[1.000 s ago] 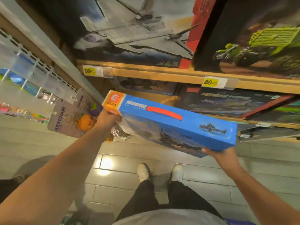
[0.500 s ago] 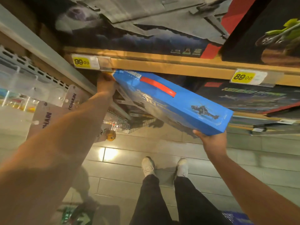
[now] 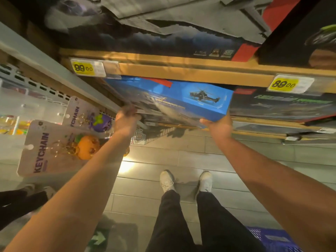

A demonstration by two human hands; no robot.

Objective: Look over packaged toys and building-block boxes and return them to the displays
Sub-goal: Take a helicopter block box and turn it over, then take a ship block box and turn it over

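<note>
The blue building-block box (image 3: 183,100) sits partly under the wooden shelf (image 3: 181,70), its near end out over the floor. The left hand (image 3: 125,120) grips its left end and the right hand (image 3: 218,127) cups the right corner, fingers closed on it. By my judgement, inspection is done; only pushing it fully in and letting go remains.

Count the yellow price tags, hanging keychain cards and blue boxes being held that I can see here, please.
Yellow price tags: 2, one at the left, one at the right
Keychain cards: 2, pumpkin and purple
Blue box held: 1, in the left hand and right hand
Total: 5
</note>
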